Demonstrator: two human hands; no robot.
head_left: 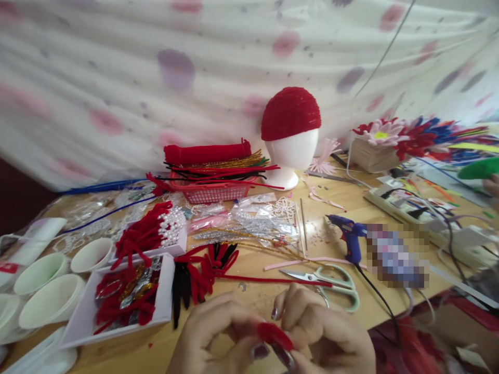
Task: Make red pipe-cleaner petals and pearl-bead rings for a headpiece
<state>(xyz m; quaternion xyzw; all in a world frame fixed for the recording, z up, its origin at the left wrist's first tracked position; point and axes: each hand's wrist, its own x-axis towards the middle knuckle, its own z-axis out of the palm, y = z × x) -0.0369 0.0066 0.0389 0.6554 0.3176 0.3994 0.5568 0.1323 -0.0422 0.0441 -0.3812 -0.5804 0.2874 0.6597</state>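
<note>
Right, I'm watching both hands working close together at six o'clock in my view: the left hand and the right hand are pinching a small red piece between them. Reading clockwise from that piece, a foam head is wearing a red cap at twelve, a blue glue gun is lying near one, and scissors are resting on the worktop between one and two.
</note>
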